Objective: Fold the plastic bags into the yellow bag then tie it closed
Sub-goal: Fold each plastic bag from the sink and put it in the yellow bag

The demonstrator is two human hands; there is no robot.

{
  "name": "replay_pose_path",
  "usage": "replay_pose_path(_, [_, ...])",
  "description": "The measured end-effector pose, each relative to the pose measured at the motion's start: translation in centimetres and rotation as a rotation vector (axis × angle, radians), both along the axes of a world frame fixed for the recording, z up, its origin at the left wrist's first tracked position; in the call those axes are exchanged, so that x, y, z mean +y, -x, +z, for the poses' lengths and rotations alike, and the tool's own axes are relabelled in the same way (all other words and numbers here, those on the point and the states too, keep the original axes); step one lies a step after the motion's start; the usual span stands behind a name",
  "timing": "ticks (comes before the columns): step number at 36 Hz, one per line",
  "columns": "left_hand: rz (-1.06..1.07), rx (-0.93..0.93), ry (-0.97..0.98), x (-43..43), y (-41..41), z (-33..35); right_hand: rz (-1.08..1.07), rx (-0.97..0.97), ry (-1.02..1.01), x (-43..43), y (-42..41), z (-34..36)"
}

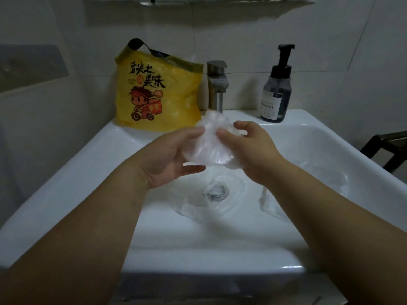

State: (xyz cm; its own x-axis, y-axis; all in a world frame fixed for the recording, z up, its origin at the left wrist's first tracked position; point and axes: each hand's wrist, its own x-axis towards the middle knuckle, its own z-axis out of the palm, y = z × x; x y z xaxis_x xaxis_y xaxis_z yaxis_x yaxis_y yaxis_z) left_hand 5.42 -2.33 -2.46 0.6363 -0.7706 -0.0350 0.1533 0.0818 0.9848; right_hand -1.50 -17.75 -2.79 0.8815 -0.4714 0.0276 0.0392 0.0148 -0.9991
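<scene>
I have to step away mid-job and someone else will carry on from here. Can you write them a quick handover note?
Left-hand grip: holds the partly folded clear plastic bag between fingers and thumb, above the sink.
Right-hand grip: thumb and curled fingers pinch the same bag.
Yellow bag: stands on the sink's back ledge, left of the faucet. Its top is not tied and it looks partly filled.
Loose clear bags: lie in the basin, over the drain and to its right.
Left: finish this fold, tuck it in, fold the rest, tie.
</scene>
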Motion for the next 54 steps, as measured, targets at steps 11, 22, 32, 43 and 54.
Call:
replay_pose_path(11, [0.357,-0.076,-0.006,-0.3,-0.8,-0.5,0.339,0.056,-0.263,0.2,-0.1,-0.3])
replay_pose_path(22, [0.374,0.087,0.114,-0.3,-0.5,0.2,0.372,-0.017,-0.333,-0.3,0.2,0.3])
replay_pose_path(32, [0.198,0.117,0.012,0.1,0.1,0.3,0.476,0.069,-0.303,-0.8,0.8,0.7])
replay_pose_path(43, [0.024,0.074,0.045,0.4,0.7,0.8,0.391,0.043,-0.450,-1.5,0.9,1.3])
replay_pose_path(54, [0.133,0.011,-0.004,0.3,0.9,0.8,0.471,0.054,-0.402,-1.6,1.5,1.8])
